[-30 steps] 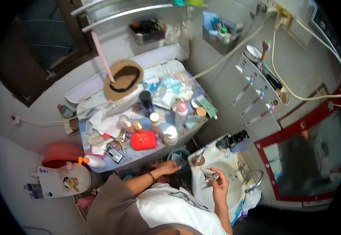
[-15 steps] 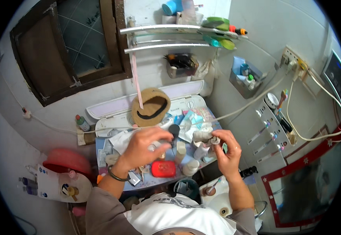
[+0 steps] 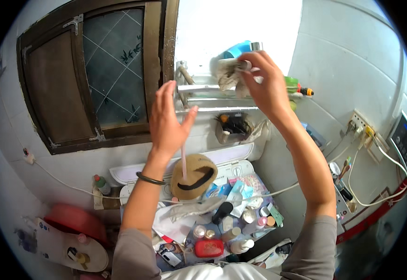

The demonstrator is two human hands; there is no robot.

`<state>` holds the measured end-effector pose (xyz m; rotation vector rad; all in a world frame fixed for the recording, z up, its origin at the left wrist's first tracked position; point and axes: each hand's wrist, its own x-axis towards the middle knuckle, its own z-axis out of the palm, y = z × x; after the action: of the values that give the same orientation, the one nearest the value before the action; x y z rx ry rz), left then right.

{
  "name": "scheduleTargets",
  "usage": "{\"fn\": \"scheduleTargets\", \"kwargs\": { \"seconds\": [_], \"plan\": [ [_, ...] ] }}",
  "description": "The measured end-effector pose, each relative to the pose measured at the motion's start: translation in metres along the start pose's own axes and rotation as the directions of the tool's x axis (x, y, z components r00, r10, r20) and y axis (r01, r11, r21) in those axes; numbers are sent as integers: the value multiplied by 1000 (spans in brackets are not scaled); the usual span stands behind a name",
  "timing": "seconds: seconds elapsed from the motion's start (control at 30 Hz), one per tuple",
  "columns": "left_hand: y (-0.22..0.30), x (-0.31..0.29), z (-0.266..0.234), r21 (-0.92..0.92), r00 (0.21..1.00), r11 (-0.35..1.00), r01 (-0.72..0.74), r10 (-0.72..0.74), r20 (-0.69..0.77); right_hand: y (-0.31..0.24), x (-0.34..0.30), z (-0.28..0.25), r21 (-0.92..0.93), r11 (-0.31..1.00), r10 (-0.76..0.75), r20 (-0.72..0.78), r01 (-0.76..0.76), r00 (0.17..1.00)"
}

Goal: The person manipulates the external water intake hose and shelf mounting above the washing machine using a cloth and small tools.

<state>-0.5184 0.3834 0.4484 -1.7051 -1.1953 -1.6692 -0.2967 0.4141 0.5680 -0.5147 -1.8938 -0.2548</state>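
Observation:
My right hand (image 3: 265, 81) is raised at the wall rack, fingers closed on a crumpled, dirty-white cloth (image 3: 226, 74). The cloth hangs in front of the upper bar of the metal rack (image 3: 203, 87); whether it touches the rack I cannot tell. Behind it a blue cup (image 3: 237, 49) lies on its side. My left hand (image 3: 168, 123) is up near the rack's left end, fingers spread and thumb apart, holding nothing. A dark bangle (image 3: 150, 179) circles that wrist. Close to this hand a pink strap (image 3: 183, 154) hangs down in front of a tan hat (image 3: 195, 176).
Below, a table bears a red soap box (image 3: 209, 248), a black-capped bottle (image 3: 222, 213), a grey cloth (image 3: 198, 208) and several jars. A white cable (image 3: 278, 192) crosses above it. A window (image 3: 112, 70) is at left, a socket strip (image 3: 360, 122) at right.
Both hands have risen from above the table to the rack, the right one carrying the cloth. My left hand's fingers have spread. The view has tilted up.

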Motion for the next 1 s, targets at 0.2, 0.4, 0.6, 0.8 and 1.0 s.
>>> {"fn": "scheduleTargets", "kwargs": {
  "seconds": [0.2,0.4,0.6,0.8,1.0],
  "plan": [
    [-5,3,23,39,998,998,-58,58,-4,42,80,123,-218,976,45,209,1,977],
    [-3,1,32,4,1000,1000,6,-6,10,87,108,201,-275,954,64,578,121,813],
    [-8,1,35,21,1000,1000,14,-14,-5,72,116,197,-255,951,67,719,173,692],
    [-11,1,30,26,999,999,38,-38,6,32,99,137,-47,976,-89,802,211,591],
    [-6,1,37,-41,997,999,10,-13,-75,21,100,101,36,996,-73,876,87,477]
  ]
}}
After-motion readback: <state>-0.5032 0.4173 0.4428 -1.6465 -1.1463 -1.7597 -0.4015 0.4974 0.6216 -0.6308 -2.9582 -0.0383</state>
